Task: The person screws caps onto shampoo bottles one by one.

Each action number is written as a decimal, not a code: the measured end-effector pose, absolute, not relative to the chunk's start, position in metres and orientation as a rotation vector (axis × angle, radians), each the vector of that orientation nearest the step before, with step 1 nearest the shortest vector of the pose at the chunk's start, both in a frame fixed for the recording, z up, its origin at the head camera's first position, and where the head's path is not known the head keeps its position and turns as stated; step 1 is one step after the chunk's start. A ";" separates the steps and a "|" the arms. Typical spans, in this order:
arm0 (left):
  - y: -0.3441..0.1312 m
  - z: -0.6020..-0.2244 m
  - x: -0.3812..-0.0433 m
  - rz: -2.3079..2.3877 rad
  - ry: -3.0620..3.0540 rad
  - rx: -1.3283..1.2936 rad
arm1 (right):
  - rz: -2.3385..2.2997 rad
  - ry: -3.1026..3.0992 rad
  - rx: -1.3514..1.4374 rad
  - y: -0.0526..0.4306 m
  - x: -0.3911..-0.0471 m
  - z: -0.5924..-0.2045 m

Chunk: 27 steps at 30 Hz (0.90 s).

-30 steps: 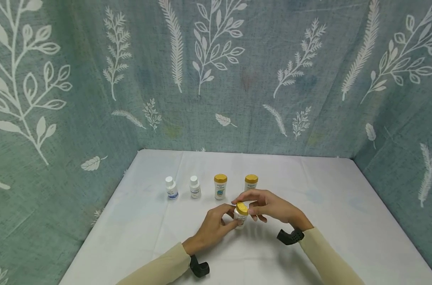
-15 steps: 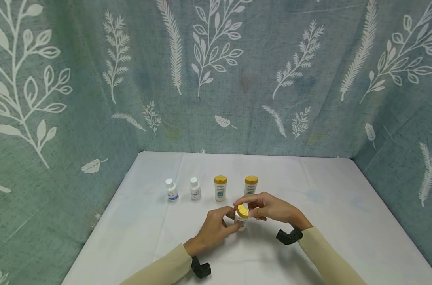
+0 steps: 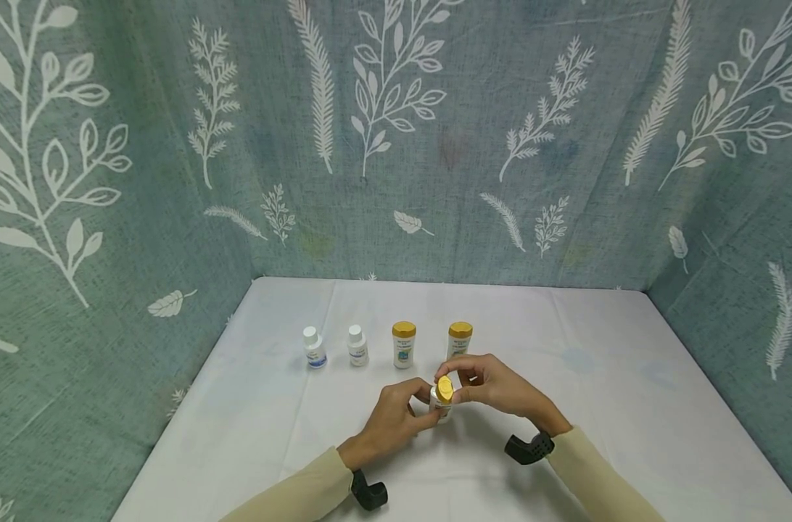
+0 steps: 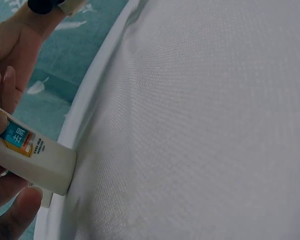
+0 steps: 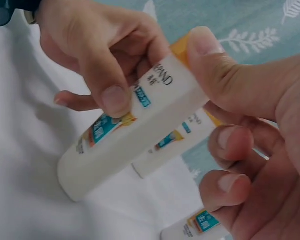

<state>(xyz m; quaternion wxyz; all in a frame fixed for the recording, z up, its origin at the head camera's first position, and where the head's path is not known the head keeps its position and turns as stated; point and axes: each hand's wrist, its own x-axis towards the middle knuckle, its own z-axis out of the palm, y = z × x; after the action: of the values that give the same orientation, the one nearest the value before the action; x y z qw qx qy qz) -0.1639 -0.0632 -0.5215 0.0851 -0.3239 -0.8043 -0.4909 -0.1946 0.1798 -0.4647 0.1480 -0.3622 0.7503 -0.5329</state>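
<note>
In the head view, a small white shampoo bottle [image 3: 440, 412] with a blue and orange label stands between the two hands near the table's middle. My left hand [image 3: 396, 412] grips its body, thumb on the near side and fingers round the far side. My right hand [image 3: 497, 388] pinches the yellow cap [image 3: 444, 390] between thumb and forefinger, and the cap looks tilted. In the right wrist view the right thumb [image 5: 205, 42] presses the cap while the other fingers curl loosely below. The bottle's base [image 4: 65, 172] is close to the white cloth in the left wrist view.
Behind the hands stand two more gold-capped bottles, one left [image 3: 404, 346] and one right [image 3: 460, 339], partly covered by my right hand. Further left are two white-capped bottles [image 3: 315, 349] [image 3: 357, 346]. A leaf-patterned curtain [image 3: 435, 217] borders the white table [image 3: 605, 348].
My right hand has shifted slightly, its thumb now closer in on the cap. The yellow cap has turned and looks more tilted. My left hand keeps its grip on the bottle.
</note>
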 end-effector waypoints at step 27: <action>-0.060 -0.521 -0.164 -1.448 -2.372 -0.945 | -1.591 2.599 -0.946 0.164 -0.171 -0.468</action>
<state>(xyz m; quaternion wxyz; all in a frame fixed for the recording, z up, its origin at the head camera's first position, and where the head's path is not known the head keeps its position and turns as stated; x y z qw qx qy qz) -0.1638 -0.0595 -0.5209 0.1029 -0.3201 -0.8039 -0.4906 -0.1708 0.1641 -0.4679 -0.0248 -0.2965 0.8143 -0.4984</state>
